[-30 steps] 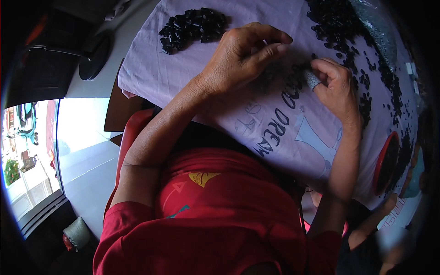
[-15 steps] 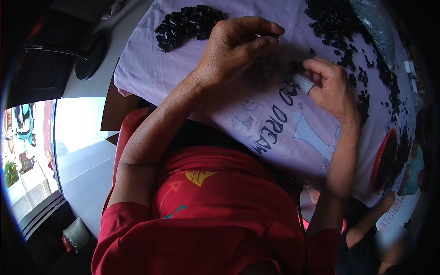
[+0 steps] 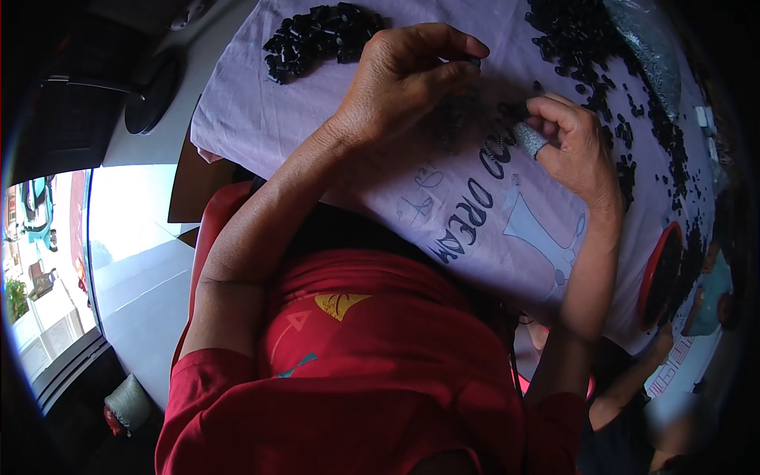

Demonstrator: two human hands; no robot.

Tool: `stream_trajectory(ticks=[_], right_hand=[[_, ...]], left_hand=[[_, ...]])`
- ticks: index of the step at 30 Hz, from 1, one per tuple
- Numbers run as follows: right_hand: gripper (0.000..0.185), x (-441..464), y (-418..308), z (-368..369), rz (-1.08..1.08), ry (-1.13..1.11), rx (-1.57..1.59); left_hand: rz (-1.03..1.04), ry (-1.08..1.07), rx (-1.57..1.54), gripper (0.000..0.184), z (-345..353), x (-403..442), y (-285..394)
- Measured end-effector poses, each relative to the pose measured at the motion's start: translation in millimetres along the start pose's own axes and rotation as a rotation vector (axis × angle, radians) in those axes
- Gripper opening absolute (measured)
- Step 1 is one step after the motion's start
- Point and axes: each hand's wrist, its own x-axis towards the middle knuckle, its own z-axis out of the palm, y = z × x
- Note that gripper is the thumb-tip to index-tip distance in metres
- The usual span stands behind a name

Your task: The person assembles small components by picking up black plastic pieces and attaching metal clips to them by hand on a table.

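Observation:
My left hand (image 3: 408, 83) is raised over the pale cloth, thumb and forefinger pinched on a small black piece (image 3: 473, 60) that shows at their tips. My right hand (image 3: 574, 146) is closed, its fingers curled, with a grey finger wrap (image 3: 529, 139) on one of them. Whatever lies between those fingers is too dark and small to make out. Beneath and between the hands, a blurred patch of small dark pieces (image 3: 455, 119) lies on the printed cloth (image 3: 380, 190).
A pile of short black pieces (image 3: 324, 38) lies beyond my left hand. A larger heap (image 3: 574, 36) spreads along the far right beside a clear plastic bag (image 3: 649, 55). At the right edge stands a red-rimmed bowl (image 3: 651, 277). Another person's arm (image 3: 633, 384) shows at lower right.
The whole view has shifted slightly. My right hand's fingertips have moved a little up, away from the dark pieces on the cloth. My left hand keeps its pinch.

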Motion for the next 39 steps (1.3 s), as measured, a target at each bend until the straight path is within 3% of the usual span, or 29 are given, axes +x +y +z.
stream_trajectory(ticks=[5, 17, 23, 26, 30, 33, 39], right_hand=[[0.027, 0, -12, -4, -0.051, -0.039, -0.044], [0.025, 2, -12, -2, 0.069, -0.023, 0.077], [0.026, 3, 12, 10, 0.056, 0.181, 0.327], [0.022, 1, 25, 3, 0.123, 0.228, 0.129], [0.023, -1, 34, -1, 0.153, 0.281, 0.128], [0.025, -2, 46, -2, 0.192, 0.368, -0.002], [0.025, 0, 36, -2, 0.209, 0.32, -0.127]], left_hand=[[-0.014, -0.008, 0.013, 0.024, 1, 0, 1], [-0.025, -0.019, -0.012, 0.023, 2, -2, 0], [-0.012, -0.011, 0.013, 0.022, 3, -2, 1], [0.028, 0.021, 0.003, 0.02, 4, -1, -2], [0.069, 0.045, 0.021, 0.018, 5, -1, -4], [0.042, 0.041, 0.012, 0.018, 6, -1, -3], [-0.04, -0.036, 0.031, 0.022, 4, -2, 3]])
